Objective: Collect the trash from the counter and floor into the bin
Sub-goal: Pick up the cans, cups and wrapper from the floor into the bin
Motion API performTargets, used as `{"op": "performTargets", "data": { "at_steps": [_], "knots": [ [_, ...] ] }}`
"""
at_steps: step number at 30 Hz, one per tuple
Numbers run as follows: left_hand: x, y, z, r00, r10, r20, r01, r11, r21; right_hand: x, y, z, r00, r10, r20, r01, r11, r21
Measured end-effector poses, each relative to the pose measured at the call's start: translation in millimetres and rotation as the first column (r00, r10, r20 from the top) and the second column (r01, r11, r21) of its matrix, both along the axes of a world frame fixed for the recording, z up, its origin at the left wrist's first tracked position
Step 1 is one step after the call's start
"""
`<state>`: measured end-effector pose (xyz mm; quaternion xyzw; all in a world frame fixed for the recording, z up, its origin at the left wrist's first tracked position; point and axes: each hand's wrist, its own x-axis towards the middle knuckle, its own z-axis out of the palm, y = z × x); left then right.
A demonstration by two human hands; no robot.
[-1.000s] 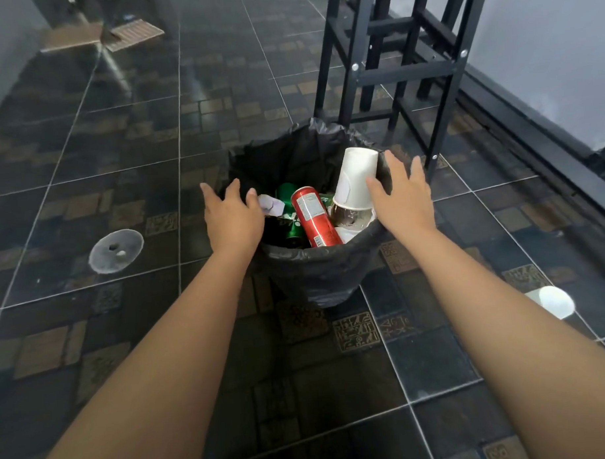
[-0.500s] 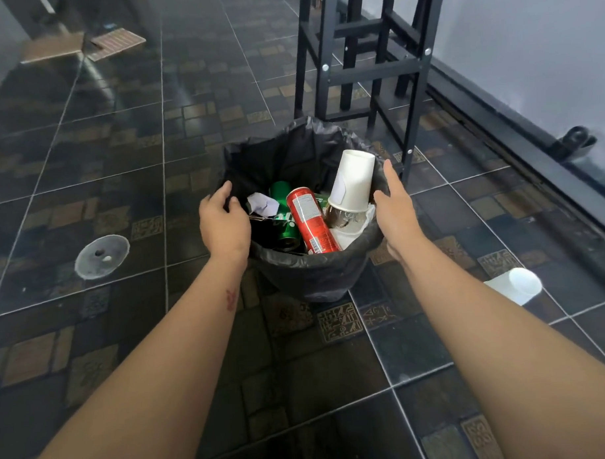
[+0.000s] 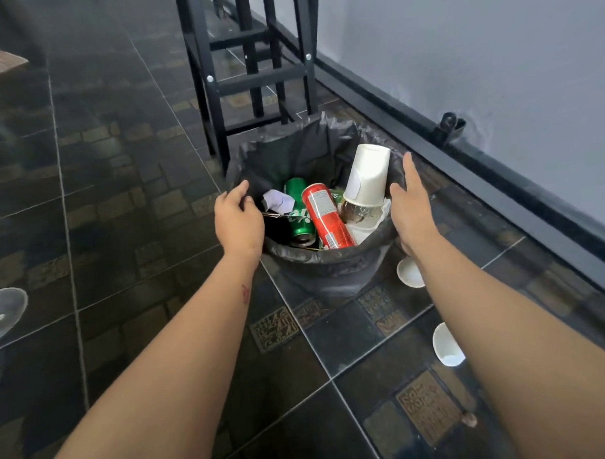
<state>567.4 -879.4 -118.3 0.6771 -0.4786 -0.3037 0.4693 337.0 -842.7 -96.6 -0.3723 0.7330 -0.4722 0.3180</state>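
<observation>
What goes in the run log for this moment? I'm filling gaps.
left hand: gripping bin rim | right hand: open beside rim | red can: inside | white cup: on floor

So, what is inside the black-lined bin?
Inside the black-lined bin: a red can, a green can, an upturned white paper cup and crumpled white paper. Anything beneath them is covered.

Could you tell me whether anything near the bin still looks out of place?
Yes. A white cup lies on its side on the dark floor, partly hidden behind the right forearm, outside the bin. Both the left hand and the right hand are at the bin's rim.
</observation>
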Motion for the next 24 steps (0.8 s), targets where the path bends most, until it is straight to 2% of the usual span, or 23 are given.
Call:
{"op": "performTargets", "data": {
  "at_steps": [9, 13, 17, 19, 21, 24],
  "knots": [
    [-28.5, -44.9, -7.3, 0.996, -0.075, 0.045, 0.075, 0.997, 0.003, -30.4, -24.1, -13.2, 0.996, 0.026, -0.083, -0.018, 0.996, 0.090],
    [-30.0, -42.0, -4.3, 0.992, -0.065, 0.105, 0.064, 0.998, 0.021, -28.1, -21.0, -15.9, 0.972, 0.023, -0.236, 0.002, 0.995, 0.103],
    [-32.6, -25.9, 6.0, 0.956, -0.021, 0.291, 0.033, 0.999, -0.038, -29.5, -18.0, -11.3, 0.910, 0.085, -0.405, -0.009, 0.982, 0.187],
    [-34.9, -13.6, 5.5, 0.896, -0.083, 0.437, 0.116, 0.992, -0.049, -31.0, -11.7, -9.2, 0.887, 0.136, -0.442, -0.043, 0.976, 0.214],
    [-39.9, 2.7, 0.1, 0.787, -0.156, 0.597, 0.223, 0.974, -0.039, -32.0, 0.7, -9.0, 0.845, 0.198, -0.497, -0.085, 0.967, 0.241],
    [-56.1, 31.9, -6.2, 0.630, -0.191, 0.752, 0.365, 0.928, -0.071, -36.9, 23.4, -7.8, 0.809, 0.241, -0.537, -0.128, 0.963, 0.239]
  ]
}}
